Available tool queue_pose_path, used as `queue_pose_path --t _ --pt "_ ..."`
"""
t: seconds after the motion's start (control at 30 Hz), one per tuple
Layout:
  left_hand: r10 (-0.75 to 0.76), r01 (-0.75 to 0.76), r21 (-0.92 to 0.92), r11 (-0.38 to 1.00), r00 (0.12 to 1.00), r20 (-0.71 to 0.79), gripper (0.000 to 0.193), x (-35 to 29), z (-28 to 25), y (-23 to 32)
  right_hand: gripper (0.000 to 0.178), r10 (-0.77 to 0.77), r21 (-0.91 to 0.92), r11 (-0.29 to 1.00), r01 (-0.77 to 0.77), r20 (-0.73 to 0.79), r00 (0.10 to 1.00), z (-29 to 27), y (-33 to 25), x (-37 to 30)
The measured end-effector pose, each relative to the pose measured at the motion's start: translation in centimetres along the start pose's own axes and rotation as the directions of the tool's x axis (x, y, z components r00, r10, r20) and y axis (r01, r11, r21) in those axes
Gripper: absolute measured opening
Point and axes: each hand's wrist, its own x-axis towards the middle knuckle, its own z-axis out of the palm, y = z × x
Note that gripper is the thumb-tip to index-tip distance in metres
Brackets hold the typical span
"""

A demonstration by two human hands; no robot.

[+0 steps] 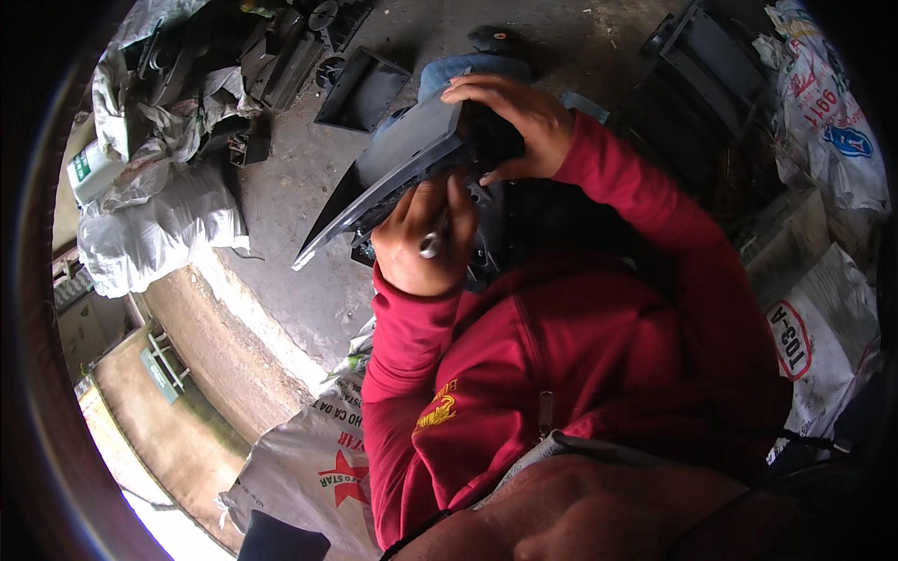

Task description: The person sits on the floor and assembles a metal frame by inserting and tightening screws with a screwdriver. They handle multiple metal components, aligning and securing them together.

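Note:
A dark grey, flat-sided housing point(412, 140) with a lighter rim is tilted up in front of my body. My right hand point(528, 122) is closed on its upper right edge, thumb below and fingers over the top. My left hand point(423, 238) is under the housing, with its fingers curled at the dark, cluttered inner side. From that fist sticks out the shiny round end of a metal tool point(430, 245); the rest of it is hidden, so its kind cannot be told. Black parts point(482, 248) show below the housing, near my lap.
An open dark tray-like casing point(363, 89) lies on the concrete floor ahead. Dark scrap parts point(281, 56) and white plastic sacks point(159, 229) are piled at the left. More sacks point(828, 103) and a black casing point(716, 70) stand at the right. A printed sack point(299, 477) lies lower left.

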Motion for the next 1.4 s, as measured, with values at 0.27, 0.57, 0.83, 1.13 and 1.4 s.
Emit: queue_pose_path --t 0.27,0.57,0.83,1.13,1.4 --pt "0.103 -0.175 0.331 0.927 0.969 0.225 0.008 1.6 1.0 3.0 0.079 -0.061 0.023 0.998 0.062 -0.020 0.998 0.5 0.9 -0.1" --pt "-0.249 0.263 -0.547 0.795 0.963 0.101 0.019 -3.4 -1.7 -2.9 0.094 0.004 0.037 0.999 -0.004 0.009 1.000 0.5 0.4 -0.3" --pt "0.147 -0.128 -0.088 0.988 0.955 0.258 0.034 0.5 -3.5 -0.7 0.093 0.018 0.007 1.000 -0.018 0.027 0.999 0.1 0.0 0.1" --pt "0.184 -0.213 0.090 0.973 0.948 0.262 0.024 2.2 -1.0 0.4 0.091 -0.021 0.033 0.999 0.021 0.008 1.000 0.1 0.0 0.2" --pt "0.010 0.063 -0.284 0.957 0.969 0.248 0.016 -0.4 -0.9 -4.6 0.097 0.007 0.041 0.999 -0.007 0.004 1.000 0.1 0.6 -0.3"
